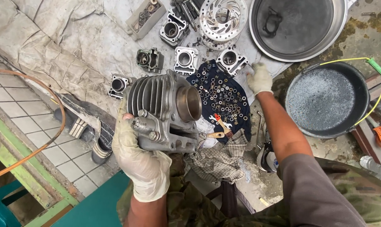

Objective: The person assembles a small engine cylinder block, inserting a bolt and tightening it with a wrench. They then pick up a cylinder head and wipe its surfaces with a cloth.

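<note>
My gloved left hand (141, 162) held a finned grey engine cylinder (165, 110) up above the cloth-covered worktop (72, 50), fingers clamped around its base. Behind it lay smaller cylinders (186, 60) and a dark cloth of small rollers (224, 97). My right hand (260, 79), fingers together, pressed on the worktop beside a black pan (325, 98).

Crumpled grey sheet (72, 38) under loose engine cylinders (186, 59), brake disc (223, 17), dark cloth of small parts (224, 98).
</note>
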